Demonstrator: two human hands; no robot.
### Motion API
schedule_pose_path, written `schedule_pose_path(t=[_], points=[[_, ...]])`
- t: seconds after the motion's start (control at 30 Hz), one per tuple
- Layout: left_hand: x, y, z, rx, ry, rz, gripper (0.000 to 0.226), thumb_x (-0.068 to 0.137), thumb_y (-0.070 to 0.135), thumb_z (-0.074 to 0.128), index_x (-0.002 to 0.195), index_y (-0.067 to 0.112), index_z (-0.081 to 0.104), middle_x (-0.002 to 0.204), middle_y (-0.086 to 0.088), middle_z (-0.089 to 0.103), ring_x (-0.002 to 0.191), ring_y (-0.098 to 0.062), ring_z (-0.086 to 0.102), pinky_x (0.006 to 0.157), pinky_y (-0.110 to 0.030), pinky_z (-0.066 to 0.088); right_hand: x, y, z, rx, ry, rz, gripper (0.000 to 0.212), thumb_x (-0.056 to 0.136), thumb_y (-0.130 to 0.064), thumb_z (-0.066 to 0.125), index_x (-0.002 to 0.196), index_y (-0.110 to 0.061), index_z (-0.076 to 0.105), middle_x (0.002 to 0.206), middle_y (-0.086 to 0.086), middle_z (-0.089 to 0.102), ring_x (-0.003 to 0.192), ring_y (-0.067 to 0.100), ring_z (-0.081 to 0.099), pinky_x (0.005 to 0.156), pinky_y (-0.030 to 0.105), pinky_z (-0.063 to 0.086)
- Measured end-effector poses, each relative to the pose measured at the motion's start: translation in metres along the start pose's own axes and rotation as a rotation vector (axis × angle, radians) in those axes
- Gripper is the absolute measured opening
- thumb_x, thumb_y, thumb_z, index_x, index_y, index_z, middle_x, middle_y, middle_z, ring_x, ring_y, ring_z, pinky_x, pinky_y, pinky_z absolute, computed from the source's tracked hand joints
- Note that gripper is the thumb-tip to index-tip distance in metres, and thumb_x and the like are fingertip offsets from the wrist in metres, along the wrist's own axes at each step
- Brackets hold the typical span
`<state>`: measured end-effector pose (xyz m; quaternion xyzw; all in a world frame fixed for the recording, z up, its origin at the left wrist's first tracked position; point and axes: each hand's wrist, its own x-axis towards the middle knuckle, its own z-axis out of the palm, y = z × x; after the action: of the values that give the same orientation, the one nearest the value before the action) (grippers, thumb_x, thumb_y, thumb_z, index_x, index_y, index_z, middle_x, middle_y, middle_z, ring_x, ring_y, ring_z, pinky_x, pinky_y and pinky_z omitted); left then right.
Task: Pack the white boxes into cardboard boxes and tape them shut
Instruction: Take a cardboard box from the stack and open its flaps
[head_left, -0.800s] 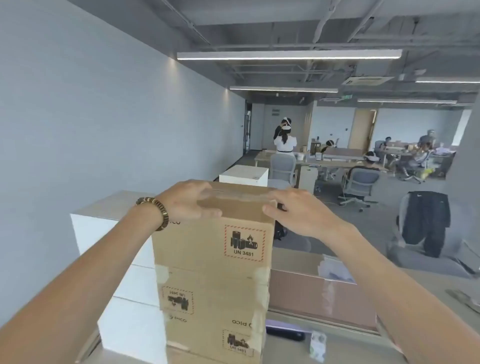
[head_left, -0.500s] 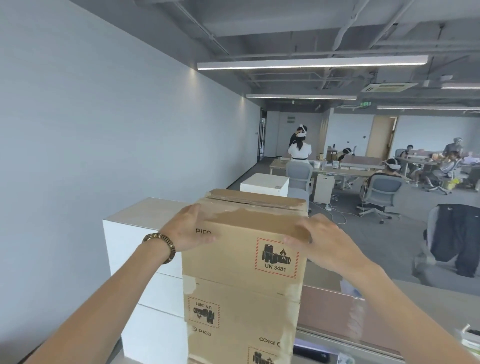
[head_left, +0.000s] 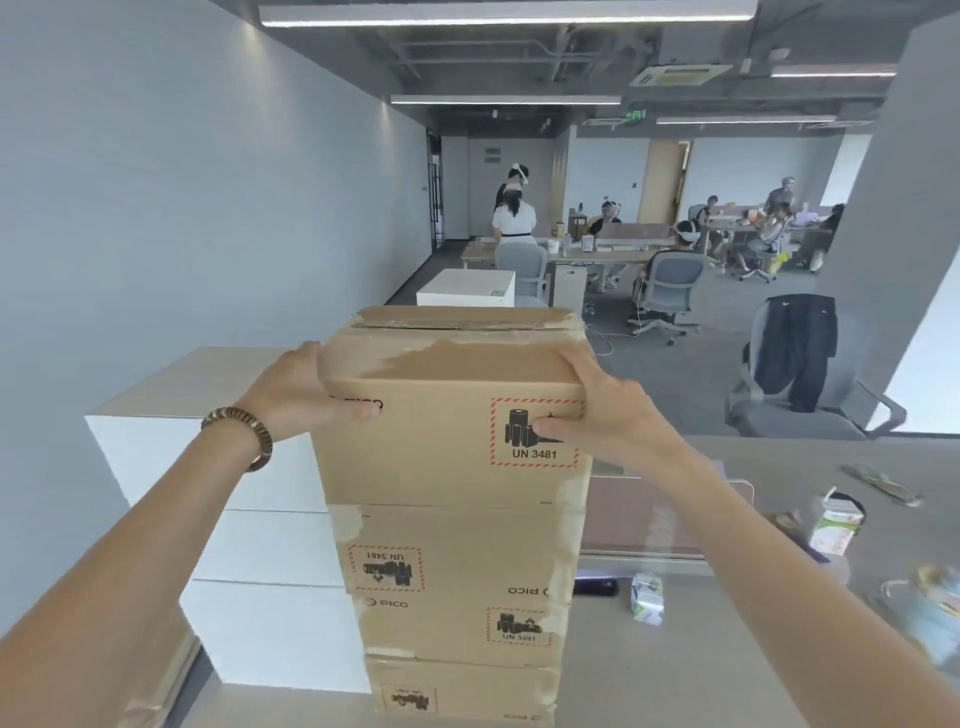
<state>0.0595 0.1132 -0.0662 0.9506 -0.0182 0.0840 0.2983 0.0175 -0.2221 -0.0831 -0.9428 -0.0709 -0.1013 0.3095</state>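
On the grey table (head_left: 727, 675), both hands' grip holds the taped top cardboard box (head_left: 452, 415): left hand (head_left: 301, 389), right hand (head_left: 608, 410).

I see my left hand (head_left: 298, 387) and right hand (head_left: 602, 402) gripping the top cardboard box (head_left: 452, 410) by its sides, atop a stack (head_left: 457, 587) beside white boxes (head_left: 260, 551).

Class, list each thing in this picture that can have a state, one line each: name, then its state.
top cardboard box: closed, taped, on the stack
left hand: grips the box's left edge
right hand: grips the box's right edge
lower cardboard boxes: closed, stacked
white boxes: closed, stacked beside the cardboard stack
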Motion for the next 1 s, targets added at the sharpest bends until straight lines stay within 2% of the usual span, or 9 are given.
schedule_pose_path(t=[0.07, 0.13, 0.23, 0.3, 0.4, 0.47, 0.67, 0.8, 1.0], points=[[0.005, -0.005, -0.002, -0.049, -0.076, 0.027, 0.076, 0.051, 0.068, 0.085, 0.114, 0.032, 0.063, 0.109, 0.014, 0.068, 0.106, -0.009, 0.062, 0.086, -0.030, 0.051, -0.001, 0.000, 0.001, 0.025, 0.019, 0.027, 0.082, 0.079, -0.040, 0.078, 0.145, -0.043, 0.028, 0.099, -0.016, 0.060, 0.088, 0.008, 0.055, 0.062, 0.011, 0.038], [0.006, -0.009, -0.001, -0.129, -0.101, 0.037, 0.079, 0.046, 0.064, 0.086, 0.115, 0.033, 0.063, 0.107, 0.016, 0.069, 0.106, -0.007, 0.062, 0.089, -0.031, 0.051, -0.003, 0.000, 0.001, 0.050, 0.042, 0.047, 0.085, 0.078, -0.038, 0.080, 0.145, -0.044, 0.028, 0.094, -0.024, 0.056, 0.089, 0.005, 0.054, 0.062, 0.009, 0.038], [0.006, -0.013, 0.000, -0.184, -0.100, -0.026, 0.085, 0.047, 0.058, 0.092, 0.119, 0.030, 0.056, 0.113, 0.015, 0.066, 0.111, -0.010, 0.060, 0.096, -0.038, 0.050, -0.002, 0.000, 0.001, 0.115, 0.058, 0.102, 0.095, 0.075, -0.036, 0.083, 0.149, -0.043, 0.023, 0.105, -0.015, 0.058, 0.097, 0.009, 0.056, 0.070, 0.016, 0.043], [0.007, -0.014, 0.002, -0.194, -0.133, 0.020, 0.070, 0.054, 0.055, 0.092, 0.115, 0.034, 0.065, 0.109, 0.016, 0.071, 0.110, -0.009, 0.062, 0.099, -0.037, 0.050, 0.000, -0.001, 0.001, 0.187, 0.066, 0.175, 0.103, 0.072, -0.035, 0.086, 0.151, -0.038, 0.020, 0.116, -0.010, 0.055, 0.106, 0.014, 0.055, 0.080, 0.024, 0.044], [0.005, -0.012, 0.003, -0.222, -0.079, 0.011, 0.076, 0.052, 0.055, 0.091, 0.117, 0.031, 0.060, 0.114, 0.014, 0.066, 0.112, -0.011, 0.059, 0.099, -0.038, 0.049, 0.003, 0.002, 0.002, 0.221, 0.065, 0.235, 0.077, 0.068, -0.033, 0.088, 0.130, -0.033, 0.042, 0.116, -0.010, 0.060, 0.109, 0.012, 0.058, 0.073, 0.020, 0.047], [0.003, -0.010, 0.004, -0.222, -0.090, 0.069, 0.067, 0.054, 0.053, 0.089, 0.113, 0.037, 0.064, 0.109, 0.018, 0.069, 0.107, -0.006, 0.062, 0.099, -0.038, 0.050, 0.003, 0.002, 0.004, 0.219, 0.063, 0.241, 0.068, 0.067, -0.032, 0.087, 0.121, -0.032, 0.046, 0.111, -0.010, 0.062, 0.104, 0.009, 0.059, 0.066, 0.017, 0.043], [-0.011, 0.008, 0.000, -0.250, 0.052, 0.059, 0.054, 0.060, 0.040, 0.093, 0.099, 0.028, 0.057, 0.101, 0.012, 0.065, 0.093, -0.004, 0.062, 0.077, -0.029, 0.049, -0.004, 0.002, -0.002, 0.287, 0.109, 0.236, 0.074, 0.065, -0.032, 0.090, 0.126, -0.028, 0.049, 0.106, -0.014, 0.064, 0.100, 0.006, 0.060, 0.066, 0.017, 0.043], [-0.018, 0.027, -0.009, -0.183, 0.107, 0.085, 0.061, 0.059, 0.044, 0.092, 0.099, 0.018, 0.053, 0.100, 0.005, 0.062, 0.097, -0.016, 0.058, 0.075, -0.033, 0.048, -0.015, 0.003, -0.017, 0.295, 0.152, 0.213, 0.072, 0.065, -0.033, 0.090, 0.123, -0.030, 0.048, 0.106, -0.016, 0.063, 0.096, 0.004, 0.059, 0.067, 0.018, 0.042], [-0.034, 0.070, 0.004, -0.159, 0.138, 0.141, 0.066, 0.060, 0.047, 0.091, 0.105, 0.017, 0.052, 0.097, 0.010, 0.059, 0.090, -0.010, 0.054, 0.064, -0.021, 0.040, -0.039, 0.028, -0.049, 0.315, 0.235, 0.237, 0.072, 0.064, -0.030, 0.092, 0.119, -0.033, 0.046, 0.109, -0.015, 0.062, 0.105, 0.013, 0.060, 0.083, 0.034, 0.051]])
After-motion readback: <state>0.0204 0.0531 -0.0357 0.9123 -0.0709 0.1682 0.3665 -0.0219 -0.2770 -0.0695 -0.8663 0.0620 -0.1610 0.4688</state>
